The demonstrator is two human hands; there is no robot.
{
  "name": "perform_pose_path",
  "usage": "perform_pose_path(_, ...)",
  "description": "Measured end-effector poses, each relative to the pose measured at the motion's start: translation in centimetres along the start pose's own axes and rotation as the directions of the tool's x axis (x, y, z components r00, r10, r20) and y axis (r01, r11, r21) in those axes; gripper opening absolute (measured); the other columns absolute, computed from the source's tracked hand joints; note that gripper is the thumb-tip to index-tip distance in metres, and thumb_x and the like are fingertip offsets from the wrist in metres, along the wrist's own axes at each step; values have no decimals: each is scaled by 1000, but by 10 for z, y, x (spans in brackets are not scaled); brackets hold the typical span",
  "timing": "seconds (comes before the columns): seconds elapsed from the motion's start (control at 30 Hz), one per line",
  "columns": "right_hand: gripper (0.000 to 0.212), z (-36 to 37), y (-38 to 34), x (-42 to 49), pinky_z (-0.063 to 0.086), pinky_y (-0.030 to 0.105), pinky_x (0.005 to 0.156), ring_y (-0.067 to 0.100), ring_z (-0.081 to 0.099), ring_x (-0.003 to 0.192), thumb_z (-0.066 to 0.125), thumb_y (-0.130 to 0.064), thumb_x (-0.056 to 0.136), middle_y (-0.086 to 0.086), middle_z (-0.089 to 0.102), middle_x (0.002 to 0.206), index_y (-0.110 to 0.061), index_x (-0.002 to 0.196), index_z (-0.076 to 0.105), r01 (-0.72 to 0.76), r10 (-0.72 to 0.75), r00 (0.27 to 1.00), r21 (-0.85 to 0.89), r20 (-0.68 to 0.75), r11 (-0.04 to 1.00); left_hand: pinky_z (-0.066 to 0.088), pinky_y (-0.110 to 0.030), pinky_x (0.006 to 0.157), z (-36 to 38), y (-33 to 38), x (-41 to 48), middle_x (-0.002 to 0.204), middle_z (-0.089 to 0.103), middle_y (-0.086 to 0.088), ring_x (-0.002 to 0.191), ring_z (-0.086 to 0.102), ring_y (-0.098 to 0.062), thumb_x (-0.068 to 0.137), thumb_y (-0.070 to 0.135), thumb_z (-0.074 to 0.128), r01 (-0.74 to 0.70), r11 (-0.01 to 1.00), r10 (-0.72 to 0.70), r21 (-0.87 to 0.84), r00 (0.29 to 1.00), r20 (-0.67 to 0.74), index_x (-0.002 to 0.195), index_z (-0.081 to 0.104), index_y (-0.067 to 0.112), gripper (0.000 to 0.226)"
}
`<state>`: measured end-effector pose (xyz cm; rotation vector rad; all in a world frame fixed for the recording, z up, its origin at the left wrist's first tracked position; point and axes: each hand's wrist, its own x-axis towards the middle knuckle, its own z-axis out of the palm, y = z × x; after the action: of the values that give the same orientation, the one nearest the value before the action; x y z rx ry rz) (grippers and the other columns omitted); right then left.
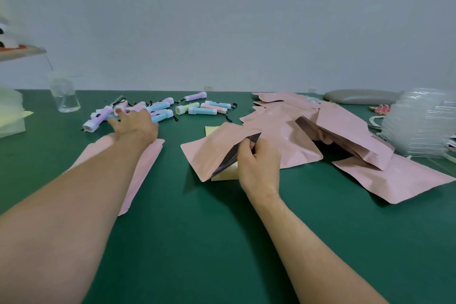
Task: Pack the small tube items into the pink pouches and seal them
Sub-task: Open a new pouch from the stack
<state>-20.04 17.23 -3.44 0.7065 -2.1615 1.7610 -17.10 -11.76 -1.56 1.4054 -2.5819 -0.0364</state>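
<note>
Several small pastel tubes [161, 108] with black loops lie scattered at the far left-centre of the green table [197, 229]. My left hand [134, 123] reaches among them, fingers spread over the tubes; whether it holds one is unclear. My right hand [257, 163] pinches the open mouth of a pink pouch [212, 148] at the table's middle, showing its dark silvery inside. A flat pink pouch [145, 168] lies under my left forearm. A pile of pink pouches [333, 131] spreads to the right.
A clear plastic cup [64, 94] stands at the far left. A stack of clear plastic lids [422, 123] sits at the right edge, a grey oval pad [360, 97] behind it. Yellow paper [211, 129] lies under the held pouch. A wall bounds the table's far side.
</note>
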Motion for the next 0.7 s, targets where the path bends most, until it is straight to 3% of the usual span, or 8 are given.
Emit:
perform_pose_path(0.2,46,0,1,0,28,33,49,12,30,45,47,-24,92,-11,37,42,-23,50,29,-4,4,1000,-4,-7,1000,20,-55,121,4,8,-5,146,56,-18,148,32,-41,109,37,45,-8,1000,9,7,995,-100,133,60,14,37)
perform_pose_path(0.3,36,1,2,0,36,33,52,10,38,49,53,-27,89,-13,46,48,-23,55,41,-15,15,1000,8,-1,1000,26,-57,117,-3,14,-9,129,63,-19,132,48,-42,107,37,43,-88,968,21,-234,961,-276,123,67,8,40)
perform_pose_path(0.37,4,0,-2,-3,48,33,61,7,55,63,59,-31,83,-15,60,65,-28,84,57,-46,46,999,12,3,999,33,-54,111,-17,17,-16,116,68,-14,119,57,-39,105,42,46,-163,862,-9,-479,942,-335,115,71,12,40)
perform_pose_path(0.43,49,-2,-6,-6,52,28,73,4,61,85,65,-32,79,-13,63,90,-35,125,48,-32,32,999,1,-16,999,42,-45,100,-33,22,-26,107,72,-10,104,62,-34,104,46,49,-228,682,-16,-695,945,-325,108,72,13,40)
perform_pose_path(0.5,74,-7,-7,-7,50,30,87,10,56,108,68,-27,79,-7,58,118,-34,145,37,69,-72,997,-104,-25,992,47,-36,77,-46,25,-40,86,69,-3,82,61,-23,102,47,53,-266,486,-3,-833,952,-305,96,69,13,38)
perform_pose_path(0.57,72,-10,-7,-10,43,35,104,19,44,126,65,-21,80,-1,50,137,-26,149,44,189,-179,982,-227,65,955,53,-37,71,-56,25,-55,68,51,5,75,66,-19,102,45,57,-273,339,17,-900,958,-285,83,62,14,36)
perform_pose_path(0.63,62,-12,-8,-14,36,44,113,21,34,138,58,-22,84,1,45,146,-22,145,54,270,-214,955,-304,207,913,60,-53,87,-60,26,-68,74,44,2,89,71,-32,102,44,59,-258,210,47,-943,966,-254,87,63,7,40)
perform_pose_path(0.7,61,-13,-10,-20,31,47,112,20,28,141,46,-31,86,0,42,149,-23,146,54,328,-225,926,-351,304,877,55,-50,89,-61,27,-83,85,46,-7,87,60,-25,103,46,60,-241,145,54,-960,970,-236,95,65,4,43)
